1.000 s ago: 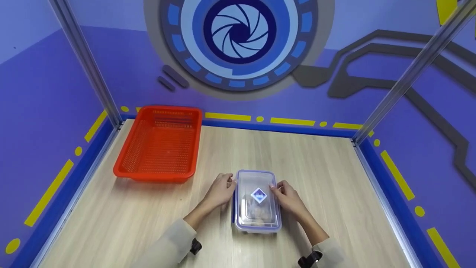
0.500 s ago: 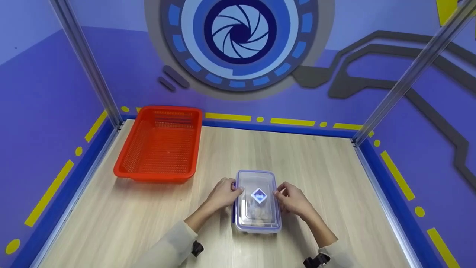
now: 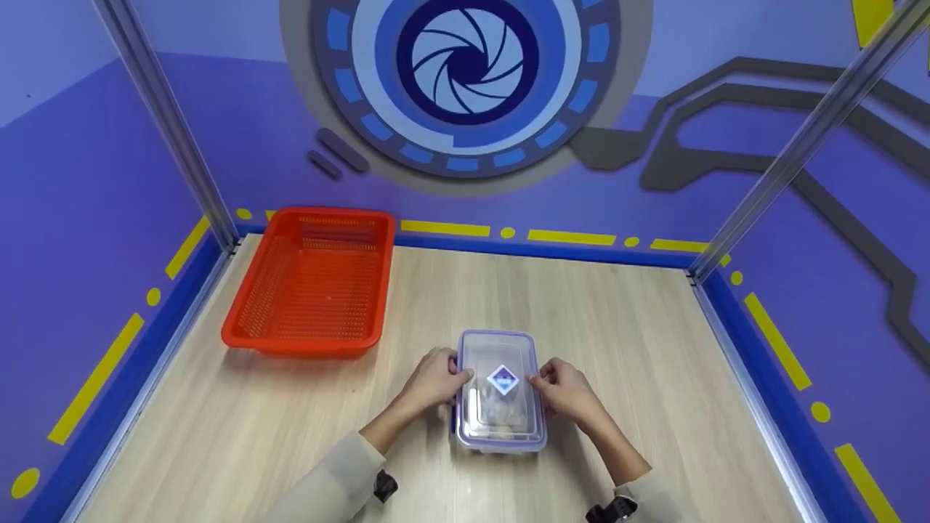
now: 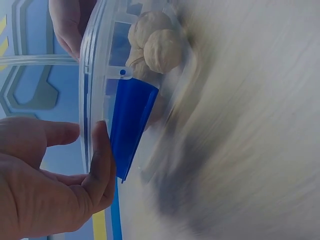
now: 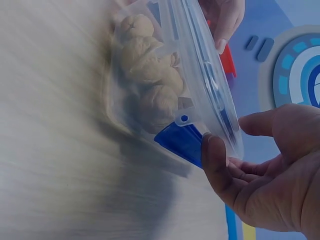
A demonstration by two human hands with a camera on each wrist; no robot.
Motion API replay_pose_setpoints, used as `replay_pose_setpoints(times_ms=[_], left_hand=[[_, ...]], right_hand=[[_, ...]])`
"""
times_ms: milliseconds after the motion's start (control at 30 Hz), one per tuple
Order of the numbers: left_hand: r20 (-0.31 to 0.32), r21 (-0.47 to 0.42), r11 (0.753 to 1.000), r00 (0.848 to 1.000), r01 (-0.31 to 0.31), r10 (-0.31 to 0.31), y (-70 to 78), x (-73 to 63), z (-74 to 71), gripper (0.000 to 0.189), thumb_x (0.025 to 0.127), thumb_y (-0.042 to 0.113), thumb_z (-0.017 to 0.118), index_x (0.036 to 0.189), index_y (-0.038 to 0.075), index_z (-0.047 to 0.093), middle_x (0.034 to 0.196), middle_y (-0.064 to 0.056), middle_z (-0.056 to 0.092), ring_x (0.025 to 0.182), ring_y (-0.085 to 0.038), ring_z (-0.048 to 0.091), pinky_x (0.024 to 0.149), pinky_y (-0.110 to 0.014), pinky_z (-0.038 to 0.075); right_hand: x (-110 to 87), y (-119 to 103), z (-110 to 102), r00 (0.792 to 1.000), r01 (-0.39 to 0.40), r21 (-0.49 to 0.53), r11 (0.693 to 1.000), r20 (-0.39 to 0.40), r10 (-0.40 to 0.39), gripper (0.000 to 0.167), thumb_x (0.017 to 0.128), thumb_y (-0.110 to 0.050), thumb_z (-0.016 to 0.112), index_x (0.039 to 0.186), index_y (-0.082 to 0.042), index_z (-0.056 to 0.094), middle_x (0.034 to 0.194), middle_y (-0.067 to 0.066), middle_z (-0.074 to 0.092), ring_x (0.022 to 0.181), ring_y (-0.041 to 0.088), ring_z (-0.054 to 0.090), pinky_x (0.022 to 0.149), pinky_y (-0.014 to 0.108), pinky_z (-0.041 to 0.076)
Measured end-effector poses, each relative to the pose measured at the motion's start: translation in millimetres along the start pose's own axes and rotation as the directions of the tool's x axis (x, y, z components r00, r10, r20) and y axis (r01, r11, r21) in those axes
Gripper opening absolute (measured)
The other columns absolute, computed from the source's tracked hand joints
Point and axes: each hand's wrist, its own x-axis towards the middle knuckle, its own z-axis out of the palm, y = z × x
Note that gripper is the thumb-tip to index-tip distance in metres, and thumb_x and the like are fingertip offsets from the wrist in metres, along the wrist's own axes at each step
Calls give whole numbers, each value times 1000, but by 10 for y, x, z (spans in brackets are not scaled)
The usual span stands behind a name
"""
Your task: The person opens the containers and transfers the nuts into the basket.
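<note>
Toward the near side of the table point(image 3: 617, 327), slightly right of midway between its side edges, a left hand point(image 3: 434, 379) and a right hand point(image 3: 571, 394) each pinch a long rim of a lidded clear container point(image 3: 501, 408), thumbs above, fingers curled below. A blue flap point(image 4: 131, 127) slants outward beneath the rim on either side. The container looks light, stiff and slick, its round tan contents point(image 4: 164, 51) apt to roll; the long rims seem the surest hold. A red basket point(image 3: 305, 346) sits by the far left corner.

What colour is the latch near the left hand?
Blue; the latch shows best in the left wrist view.
</note>
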Motion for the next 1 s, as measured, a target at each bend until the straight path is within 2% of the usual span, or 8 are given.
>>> replay_pose_setpoints(times_ms=[67, 133, 267, 367, 433, 667, 867, 1000], left_hand=[[13, -44, 999, 1000, 21, -20, -5, -4, -4, 31, 96, 14, 74, 113, -10, 63, 89, -10, 57, 58, -17, 65, 55, -39, 62], [14, -50, 998, 999, 31, -30, -4, -6, -5, 30, 96, 13, 74, 112, -10, 64, 87, -9, 58, 57, -18, 66, 55, -40, 62], [-25, 78, 997, 1000, -7, 9, 20, -11, -5, 28, 95, 19, 74, 106, -5, 67, 91, -8, 59, 72, -16, 60, 67, -36, 58], [-45, 182, 983, 998, -32, 41, 42, -14, -7, 27, 93, 23, 74, 101, -2, 69, 94, -7, 58, 83, -19, 54, 76, -38, 51], [-46, 217, 975, 998, -39, 50, 50, -10, -10, 27, 93, 25, 74, 99, -1, 69, 93, -6, 58, 83, -20, 55, 77, -41, 51], [-35, 247, 969, 999, -13, 23, 54, 7, -27, 29, 96, 30, 73, 102, 2, 70, 94, -5, 58, 83, -19, 55, 77, -40, 51], [-41, 262, 965, 998, -29, 41, 52, -3, -23, 29, 96, 29, 74, 103, 1, 70, 93, -4, 57, 83, -20, 56, 76, -41, 52], [-51, 269, 962, 997, -36, 52, 64, -31, -20, 26, 95, 29, 73, 96, 3, 69, 91, -4, 56, 81, -19, 54, 74, -41, 51]], right_hand=[[-2, -6, 8, 1000, -11, 4, 1000, -2, 11, 19, 100, -18, 72, 98, -3, 60, 79, 6, 60, 60, 18, 60, 55, 45, 61], [2, -8, 12, 1000, -8, -1, 1000, -3, 8, 19, 100, -17, 72, 96, -4, 59, 78, 5, 60, 59, 18, 60, 54, 43, 60], [2, -11, 6, 1000, -1, -6, 1000, -1, 1, 18, 100, -17, 72, 95, -4, 59, 77, 5, 59, 60, 20, 62, 52, 42, 60], [3, -14, -3, 1000, -7, -5, 1000, 5, 7, 19, 100, -17, 72, 95, -4, 60, 78, 5, 59, 61, 23, 64, 53, 45, 61], [9, -15, -8, 1000, -10, -5, 1000, 8, 10, 19, 100, -18, 72, 96, -4, 60, 78, 6, 60, 61, 24, 65, 54, 47, 62], [10, -23, -19, 1000, -6, -4, 1000, -2, 6, 19, 100, -18, 71, 96, -4, 60, 77, 6, 59, 58, 19, 62, 55, 49, 62], [17, -7, -2, 1000, -6, -6, 1000, -16, 6, 19, 100, -19, 72, 98, -4, 60, 75, 5, 57, 56, 17, 60, 54, 48, 62], [14, 11, 12, 1000, -5, -14, 1000, -26, 5, 19, 99, -19, 72, 98, -4, 61, 73, 5, 58, 55, 16, 59, 52, 47, 61]])
